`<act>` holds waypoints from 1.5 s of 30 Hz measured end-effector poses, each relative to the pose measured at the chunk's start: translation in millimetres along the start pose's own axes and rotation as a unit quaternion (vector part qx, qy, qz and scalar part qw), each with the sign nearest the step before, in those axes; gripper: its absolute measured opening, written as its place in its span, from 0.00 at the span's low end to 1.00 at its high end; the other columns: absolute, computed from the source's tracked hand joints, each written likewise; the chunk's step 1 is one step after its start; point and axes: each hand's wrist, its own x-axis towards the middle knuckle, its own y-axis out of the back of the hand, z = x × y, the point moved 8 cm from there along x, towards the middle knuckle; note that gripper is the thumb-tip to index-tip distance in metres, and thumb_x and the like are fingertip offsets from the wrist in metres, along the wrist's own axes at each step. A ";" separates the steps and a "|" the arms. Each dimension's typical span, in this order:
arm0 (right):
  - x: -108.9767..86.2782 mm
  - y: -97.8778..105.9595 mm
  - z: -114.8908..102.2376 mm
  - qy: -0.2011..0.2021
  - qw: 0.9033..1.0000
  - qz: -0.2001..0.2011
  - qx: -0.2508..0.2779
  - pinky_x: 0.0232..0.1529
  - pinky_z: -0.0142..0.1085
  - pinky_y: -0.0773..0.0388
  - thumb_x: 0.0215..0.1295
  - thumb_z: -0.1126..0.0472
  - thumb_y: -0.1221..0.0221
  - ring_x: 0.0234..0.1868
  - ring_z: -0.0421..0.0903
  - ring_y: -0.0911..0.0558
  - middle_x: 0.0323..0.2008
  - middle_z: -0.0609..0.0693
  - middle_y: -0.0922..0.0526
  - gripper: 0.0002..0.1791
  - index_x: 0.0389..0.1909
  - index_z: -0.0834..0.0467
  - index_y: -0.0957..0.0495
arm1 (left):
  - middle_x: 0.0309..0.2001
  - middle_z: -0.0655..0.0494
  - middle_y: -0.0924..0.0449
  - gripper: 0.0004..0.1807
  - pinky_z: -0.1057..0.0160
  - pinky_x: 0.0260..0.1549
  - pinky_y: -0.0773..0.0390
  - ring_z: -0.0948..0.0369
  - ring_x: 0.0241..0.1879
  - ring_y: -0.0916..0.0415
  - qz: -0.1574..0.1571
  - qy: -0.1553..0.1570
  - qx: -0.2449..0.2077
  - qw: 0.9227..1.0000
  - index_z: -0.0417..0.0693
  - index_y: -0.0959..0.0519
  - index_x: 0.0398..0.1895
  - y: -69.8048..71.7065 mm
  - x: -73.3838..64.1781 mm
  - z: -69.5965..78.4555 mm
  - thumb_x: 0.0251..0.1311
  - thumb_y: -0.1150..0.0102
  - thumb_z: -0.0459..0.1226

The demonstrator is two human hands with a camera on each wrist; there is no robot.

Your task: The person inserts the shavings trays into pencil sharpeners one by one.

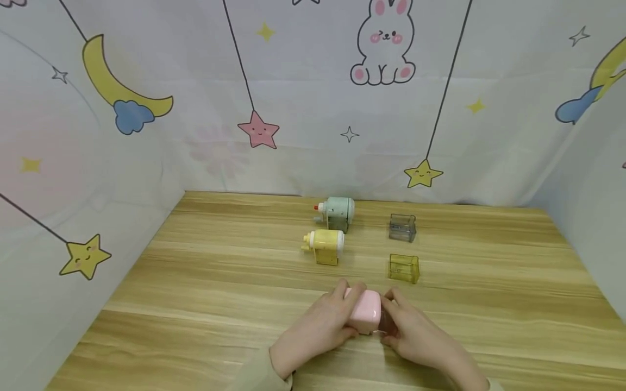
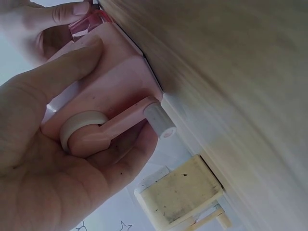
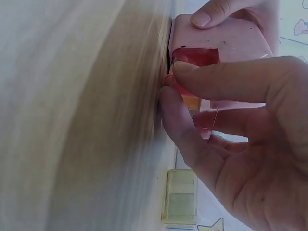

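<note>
Low centre of the frame, the left hand (image 1: 318, 323) grips one pink sharpener (image 1: 365, 310), thumb and fingers around it; above stand two more, a yellow sharpener (image 1: 326, 241) and a mint sharpener (image 1: 338, 208). Just right, the right hand (image 1: 415, 328) pinches one red box (image 3: 199, 56); above are two others, a grey box (image 1: 402, 228) and an olive box (image 1: 403, 269).

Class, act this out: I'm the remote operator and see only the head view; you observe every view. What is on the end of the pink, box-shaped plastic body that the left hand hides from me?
Observer: The left wrist view shows a pink crank arm with a grey cylindrical knob on that end of the pink body.
Operator: What colour is the see-through plastic container at the right hand? It looks dark from here.
Observer: Red, as the right wrist view shows.
</note>
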 end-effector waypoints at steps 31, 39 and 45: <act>-0.5 -2.3 19.0 -0.076 0.990 0.030 0.118 0.26 0.26 0.23 0.38 0.68 0.25 0.28 0.31 0.27 0.39 0.52 0.26 0.33 0.49 0.65 0.28 | 0.46 0.50 0.30 0.43 0.66 0.39 0.18 0.59 0.36 0.22 -0.029 -0.003 -0.008 1.000 0.43 0.39 0.64 -0.5 1.5 -2.4 0.45 0.27 0.36; -0.7 -2.3 18.9 -0.078 0.990 0.038 0.110 0.26 0.26 0.24 0.36 0.67 0.25 0.28 0.31 0.28 0.38 0.50 0.26 0.34 0.49 0.65 0.27 | 0.46 0.50 0.30 0.42 0.66 0.39 0.18 0.59 0.36 0.22 -0.028 -0.001 -0.009 1.000 0.42 0.39 0.64 -0.8 1.3 -2.2 0.45 0.27 0.35; -1.0 -2.5 17.3 -0.075 0.991 0.042 0.102 0.26 0.25 0.24 0.37 0.67 0.24 0.29 0.31 0.28 0.37 0.50 0.27 0.34 0.50 0.65 0.27 | 0.46 0.50 0.30 0.42 0.67 0.37 0.18 0.59 0.35 0.22 -0.023 -0.002 -0.005 1.000 0.42 0.39 0.63 -1.0 0.8 -1.1 0.44 0.26 0.36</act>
